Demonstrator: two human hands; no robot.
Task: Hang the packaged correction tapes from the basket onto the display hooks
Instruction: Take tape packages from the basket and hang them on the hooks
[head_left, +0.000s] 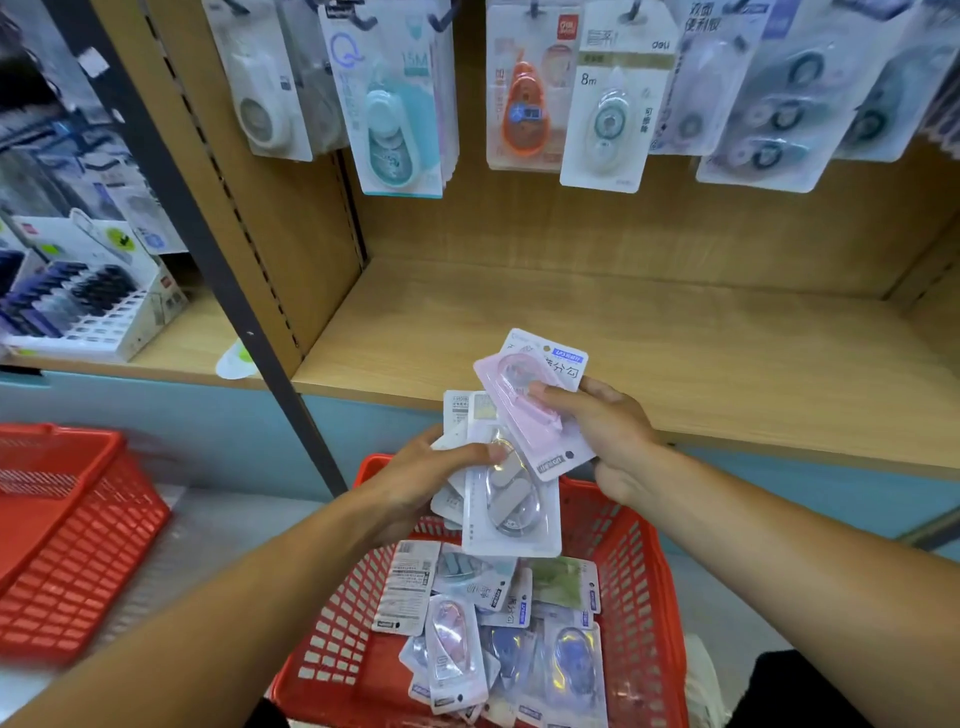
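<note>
My left hand (421, 483) grips a small stack of packaged correction tapes; the front pack (511, 499) is white with a grey dispenser. My right hand (602, 431) pinches a pink packaged correction tape (535, 400), tilted and overlapping the top of the stack. Both hands hover above a red basket (644, 587) that holds several more packs (493, 629) in pink, blue and green. Display hooks (363, 15) along the top of the wooden shelf unit carry hanging correction tape packs (400, 104).
A wooden shelf board (675, 353) lies behind my hands. A second red basket (67, 535) stands at the left on the floor. A dark metal upright (223, 270) separates this bay from a left shelf with a white pen display box (88, 301).
</note>
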